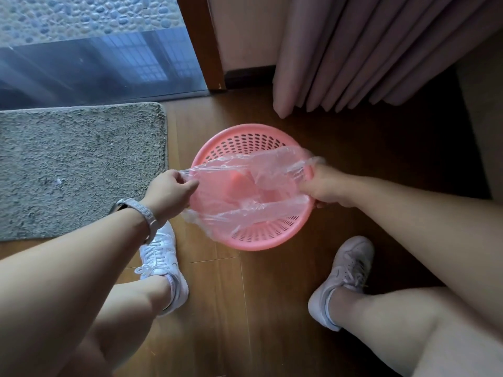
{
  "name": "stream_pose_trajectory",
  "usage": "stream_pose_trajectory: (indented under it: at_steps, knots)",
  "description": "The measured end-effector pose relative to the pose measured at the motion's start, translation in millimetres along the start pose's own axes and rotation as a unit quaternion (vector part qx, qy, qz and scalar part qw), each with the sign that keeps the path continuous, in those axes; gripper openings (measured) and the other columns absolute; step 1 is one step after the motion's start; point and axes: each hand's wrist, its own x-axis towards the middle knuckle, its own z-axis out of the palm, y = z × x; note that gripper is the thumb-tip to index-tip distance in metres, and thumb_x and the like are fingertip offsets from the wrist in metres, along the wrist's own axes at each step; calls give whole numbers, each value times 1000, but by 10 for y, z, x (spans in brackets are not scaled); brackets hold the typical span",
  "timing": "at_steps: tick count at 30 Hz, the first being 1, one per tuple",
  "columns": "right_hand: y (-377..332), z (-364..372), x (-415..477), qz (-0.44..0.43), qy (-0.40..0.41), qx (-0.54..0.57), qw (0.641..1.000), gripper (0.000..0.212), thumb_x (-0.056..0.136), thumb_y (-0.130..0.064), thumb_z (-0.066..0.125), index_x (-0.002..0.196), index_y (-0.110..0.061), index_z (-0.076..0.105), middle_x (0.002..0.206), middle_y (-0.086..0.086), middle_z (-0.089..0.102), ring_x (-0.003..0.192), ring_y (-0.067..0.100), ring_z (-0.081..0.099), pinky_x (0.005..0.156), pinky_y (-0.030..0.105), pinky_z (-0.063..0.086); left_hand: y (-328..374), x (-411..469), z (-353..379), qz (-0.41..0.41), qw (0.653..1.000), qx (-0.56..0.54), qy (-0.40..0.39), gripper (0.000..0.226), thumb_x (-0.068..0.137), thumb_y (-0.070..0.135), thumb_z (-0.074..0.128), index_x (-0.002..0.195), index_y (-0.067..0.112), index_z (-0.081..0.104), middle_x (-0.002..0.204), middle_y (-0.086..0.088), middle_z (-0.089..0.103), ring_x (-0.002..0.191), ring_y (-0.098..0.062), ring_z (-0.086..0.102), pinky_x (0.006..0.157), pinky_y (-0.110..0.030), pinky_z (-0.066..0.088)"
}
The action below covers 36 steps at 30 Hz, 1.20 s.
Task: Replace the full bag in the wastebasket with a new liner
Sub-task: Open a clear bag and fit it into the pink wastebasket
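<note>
Sneakers sit nearest me on the wooden floor, one at 7 o'clock and one at 5 o'clock of the wastebasket, which stands between them and a little beyond.

The left hand is at the basket's 9 o'clock, with thumb and fingertips pinching the edge of the liner. The right hand is at 3 o'clock, fingers curled tight round a bunch of film at the rim. Whether it grips the rim too, I cannot tell.

The liner is stretched between them across the near half of the mouth, its middle sagging into the basket. The far rim, from 10 to 2 o'clock, is bare.

I judge this film to weigh almost nothing. It is limp, clingy and slippery, and apt to tear if pulled hard over the rim. I'd hold it only at the hem, with short pinches, working round toward 12 o'clock. The basket looks like light, perforated plastic that could slide or tip under a sideways tug, so I'd steady it.

Beyond lie a grey mat at 9 to 10 o'clock, a pink curtain at 1 o'clock and a glass door at 11 o'clock.
</note>
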Motion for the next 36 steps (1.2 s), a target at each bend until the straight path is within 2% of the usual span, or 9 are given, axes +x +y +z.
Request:
stream_pose_trajectory:
  at_steps: [2, 4, 10, 15, 18, 22, 25, 30, 36]
  knots:
    - [41, -27, -28, -10, -15, -49, 999, 49, 87, -12, 62, 127, -17, 35, 96, 3, 57, 73, 15, 62, 45, 21, 45, -26, 23, -29, 13, 1000, 16, -1, 30, 81, 43, 69, 89, 15, 62, 85, -4, 72, 79, -25, 70, 79, -45, 58]
    - [94, -32, -52, -12, -33, -121, 992, 56, 84, -16, 64, 130, -13, 32, 96, 3, 57, 77, 14, 61, 50, 21, 44, -33, 12, -12, 26, 999, 9, -20, 19, 81, 35, 68, 84, 16, 65, 78, -4, 73, 77, -28, 71, 78, -47, 58]
    - [82, 20, -64, -58, -66, -198, 976, 22, 78, -32, 60, 98, -22, 58, 86, 1, 63, 73, 17, 63, 63, 32, 56, 55, -45, 104, 87, 992, 86, -15, 16, 88, 32, 61, 82, 18, 66, 75, -1, 69, 78, -24, 68, 77, -38, 56]
    - [53, -14, -117, -95, -55, -199, 974, 11, 82, -25, 58, 91, -28, 62, 83, -2, 62, 70, 15, 60, 52, 24, 41, 339, -206, 133, 188, 977, 102, 5, 16, 91, 32, 58, 86, 19, 65, 79, 5, 64, 79, -18, 62, 70, -29, 45]
    - [73, -31, -126, -111, -40, -194, 974, 6, 83, -25, 59, 83, -31, 59, 78, -6, 57, 66, 12, 56, 50, 24, 37, 533, -438, 218, 362, 923, 126, -15, 21, 90, 36, 53, 89, 19, 64, 87, 2, 61, 76, -17, 59, 70, -33, 51]
    - [125, -42, -89, -124, -14, -181, 976, 12, 84, -30, 62, 95, -34, 59, 81, -9, 59, 68, 12, 59, 52, 25, 41, 814, -742, 496, 558, 797, 206, -107, 22, 90, 35, 54, 101, 18, 64, 98, -1, 63, 85, -23, 59, 72, -36, 52]
    - [168, -59, -103, -134, -13, -181, 974, 21, 81, -31, 65, 101, -34, 59, 85, -8, 63, 73, 13, 63, 60, 30, 52, 912, -850, 796, 578, 727, 346, -135, 33, 93, 40, 49, 117, 22, 61, 114, 0, 60, 101, -23, 54, 85, -40, 48]
    - [324, -129, -187, -143, -30, -209, 967, 29, 80, -25, 62, 106, -33, 56, 89, -9, 61, 78, 15, 60, 70, 34, 53, 802, -621, 844, 479, 760, 437, -49, 37, 89, 45, 51, 115, 20, 57, 121, -5, 53, 110, -28, 48, 84, -39, 39]
    - [479, -139, -211, -162, -9, -142, 977, 15, 89, -19, 58, 99, -30, 55, 79, -6, 58, 70, 18, 57, 61, 34, 47, 586, -392, 702, 373, 837, 397, -49, 35, 74, 10, 55, 109, 14, 49, 107, -11, 53, 93, -34, 53, 66, -41, 45]
